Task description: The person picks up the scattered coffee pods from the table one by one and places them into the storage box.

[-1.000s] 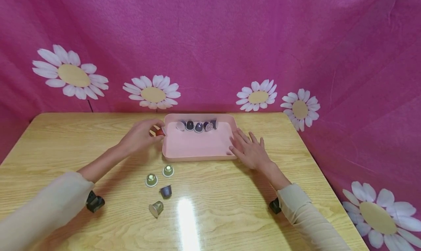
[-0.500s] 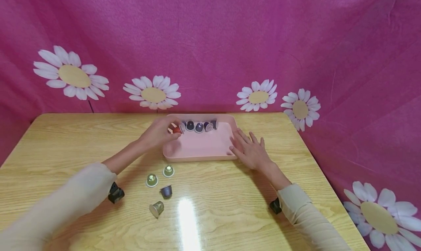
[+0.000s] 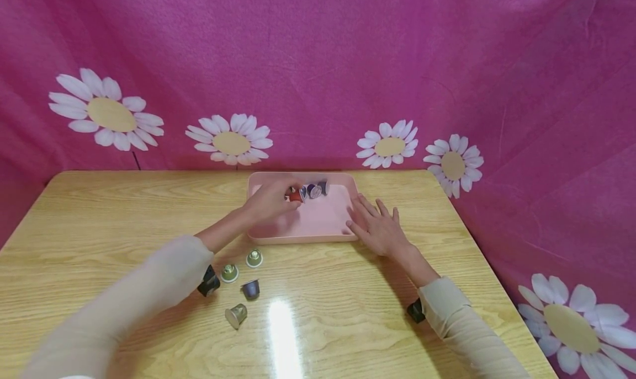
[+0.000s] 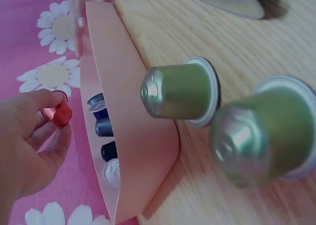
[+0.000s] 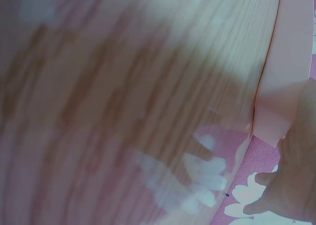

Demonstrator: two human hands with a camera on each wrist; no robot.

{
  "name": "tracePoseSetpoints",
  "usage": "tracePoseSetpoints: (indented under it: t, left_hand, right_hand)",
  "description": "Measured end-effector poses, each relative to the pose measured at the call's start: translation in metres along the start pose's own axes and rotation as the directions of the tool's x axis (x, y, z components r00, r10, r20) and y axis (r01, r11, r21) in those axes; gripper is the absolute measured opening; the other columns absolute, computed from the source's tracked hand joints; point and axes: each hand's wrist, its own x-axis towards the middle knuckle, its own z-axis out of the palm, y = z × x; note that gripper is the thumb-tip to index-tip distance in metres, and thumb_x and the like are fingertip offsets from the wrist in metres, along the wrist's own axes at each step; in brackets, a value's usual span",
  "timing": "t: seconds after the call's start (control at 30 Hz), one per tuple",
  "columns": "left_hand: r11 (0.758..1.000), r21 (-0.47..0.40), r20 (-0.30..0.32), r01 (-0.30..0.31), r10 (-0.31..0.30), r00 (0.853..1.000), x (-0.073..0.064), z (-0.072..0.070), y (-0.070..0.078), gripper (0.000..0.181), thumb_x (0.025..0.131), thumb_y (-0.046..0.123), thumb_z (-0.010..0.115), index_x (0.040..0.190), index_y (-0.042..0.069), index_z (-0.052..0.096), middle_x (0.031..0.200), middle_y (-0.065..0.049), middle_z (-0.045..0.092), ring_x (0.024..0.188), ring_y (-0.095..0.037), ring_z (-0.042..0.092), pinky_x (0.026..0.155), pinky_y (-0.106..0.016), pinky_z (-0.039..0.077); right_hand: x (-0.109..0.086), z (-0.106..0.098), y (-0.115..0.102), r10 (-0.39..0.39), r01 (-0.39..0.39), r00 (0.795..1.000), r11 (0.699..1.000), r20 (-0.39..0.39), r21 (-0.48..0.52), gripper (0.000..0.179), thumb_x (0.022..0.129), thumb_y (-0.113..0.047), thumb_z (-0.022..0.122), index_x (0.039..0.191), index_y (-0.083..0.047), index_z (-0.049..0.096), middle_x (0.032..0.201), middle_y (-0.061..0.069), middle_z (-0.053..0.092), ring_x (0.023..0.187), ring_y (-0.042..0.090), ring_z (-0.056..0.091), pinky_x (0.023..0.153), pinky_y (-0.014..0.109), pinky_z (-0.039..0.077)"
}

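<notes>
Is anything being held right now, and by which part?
Yes: the left hand pinches a red capsule by its body. The right hand, at the pink tray, grips nothing.

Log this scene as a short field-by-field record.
Tray: pink, on a wooden table
Inside: five capsules in a row along its far side
Left hand: pinches a red capsule over the tray
Right hand: spread, at the tray's right end
Standing on table: two green capsules
Lying on table: a purple-grey capsule and a tan capsule
Behind: pink daisy-print cloth
</notes>
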Motion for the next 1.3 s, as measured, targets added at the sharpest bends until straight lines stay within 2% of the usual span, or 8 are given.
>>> tracePoseSetpoints:
  t: [0.13, 0.3, 0.47, 0.6, 0.73, 0.87, 1.0, 1.3]
  left_hand:
    - [0.994, 0.101, 0.014, -0.045, 0.043, 0.999, 0.010, 0.008, 0.002, 0.028, 0.085, 0.001, 0.074, 0.112, -0.003, 0.067, 0.096, -0.008, 0.066, 0.089, -0.021, 0.061, 0.081, -0.033, 0.051]
    - [0.984, 0.172, 0.049, -0.051, 0.043, 0.998, 0.017, 0.018, 0.003, 0.028, 0.085, 0.004, 0.074, 0.112, 0.001, 0.068, 0.096, -0.006, 0.064, 0.088, -0.021, 0.055, 0.078, -0.034, 0.048]
    - [0.980, 0.192, 0.077, -0.045, 0.030, 0.997, 0.025, 0.028, 0.004, 0.033, 0.086, 0.003, 0.073, 0.118, 0.000, 0.067, 0.105, -0.008, 0.065, 0.094, -0.023, 0.056, 0.085, -0.036, 0.048]
    - [0.982, 0.185, 0.082, -0.029, 0.014, 0.997, 0.031, 0.034, 0.004, 0.032, 0.085, 0.001, 0.074, 0.117, 0.000, 0.067, 0.104, -0.008, 0.064, 0.093, -0.022, 0.055, 0.083, -0.035, 0.048]
    - [0.979, 0.197, 0.088, -0.056, 0.040, 0.995, 0.037, 0.041, 0.003, 0.032, 0.084, 0.000, 0.073, 0.115, 0.000, 0.068, 0.100, -0.008, 0.064, 0.091, -0.022, 0.055, 0.080, -0.034, 0.047]
    - [0.971, 0.226, 0.100, -0.074, 0.052, 0.994, 0.042, 0.047, 0.001, 0.032, 0.085, 0.001, 0.073, 0.117, -0.001, 0.068, 0.105, -0.010, 0.065, 0.095, -0.023, 0.056, 0.084, -0.033, 0.048]
    - [0.968, 0.245, 0.112, -0.060, 0.033, 0.993, 0.045, 0.050, -0.001, 0.032, 0.087, 0.002, 0.073, 0.118, 0.000, 0.068, 0.109, -0.011, 0.065, 0.098, -0.023, 0.056, 0.086, -0.035, 0.048]
    - [0.961, 0.275, 0.124, -0.018, -0.017, 0.992, 0.046, 0.055, -0.003, 0.027, 0.089, 0.004, 0.073, 0.115, 0.005, 0.067, 0.099, -0.007, 0.058, 0.091, -0.023, 0.055, 0.077, -0.038, 0.049]
  right_hand:
    - [0.000, 0.000, 0.000, 0.000, 0.000, 1.000, 1.000, 0.002, 0.000, 0.071, 0.101, -0.062, 0.033, 0.160, -0.023, 0.025, 0.165, -0.001, 0.018, 0.146, 0.045, 0.017, 0.107, 0.076, 0.007]
    - [0.001, 0.000, 0.001, 0.003, -0.004, 1.000, 1.000, 0.007, 0.005, 0.071, 0.101, -0.062, 0.034, 0.160, -0.023, 0.024, 0.165, -0.001, 0.018, 0.146, 0.045, 0.017, 0.107, 0.076, 0.006]
    - [0.001, -0.001, 0.001, 0.006, -0.006, 1.000, 1.000, 0.010, -0.009, 0.071, 0.101, -0.062, 0.034, 0.160, -0.023, 0.024, 0.165, -0.001, 0.018, 0.146, 0.045, 0.017, 0.107, 0.076, 0.007]
    - [0.001, 0.000, 0.001, 0.004, -0.004, 1.000, 1.000, 0.005, -0.022, 0.072, 0.101, -0.063, 0.033, 0.160, -0.023, 0.024, 0.165, 0.000, 0.018, 0.145, 0.046, 0.018, 0.106, 0.076, 0.008]
    - [0.000, 0.000, 0.001, 0.002, -0.002, 1.000, 1.000, 0.001, -0.016, 0.072, 0.101, -0.063, 0.033, 0.160, -0.022, 0.025, 0.165, 0.002, 0.019, 0.145, 0.047, 0.018, 0.106, 0.077, 0.008]
    - [0.000, 0.000, 0.001, -0.002, 0.002, 1.000, 1.000, -0.003, -0.012, 0.071, 0.101, -0.062, 0.035, 0.160, -0.022, 0.025, 0.165, 0.001, 0.019, 0.144, 0.047, 0.019, 0.106, 0.077, 0.008]
    - [-0.001, 0.000, 0.000, 0.002, -0.002, 1.000, 1.000, 0.001, -0.013, 0.071, 0.101, -0.061, 0.036, 0.160, -0.023, 0.025, 0.165, 0.000, 0.019, 0.145, 0.047, 0.019, 0.106, 0.076, 0.009]
    - [0.000, 0.000, 0.000, -0.005, 0.005, 1.000, 1.000, -0.008, -0.008, 0.069, 0.102, -0.060, 0.036, 0.160, -0.024, 0.025, 0.165, -0.001, 0.019, 0.145, 0.046, 0.019, 0.106, 0.076, 0.009]
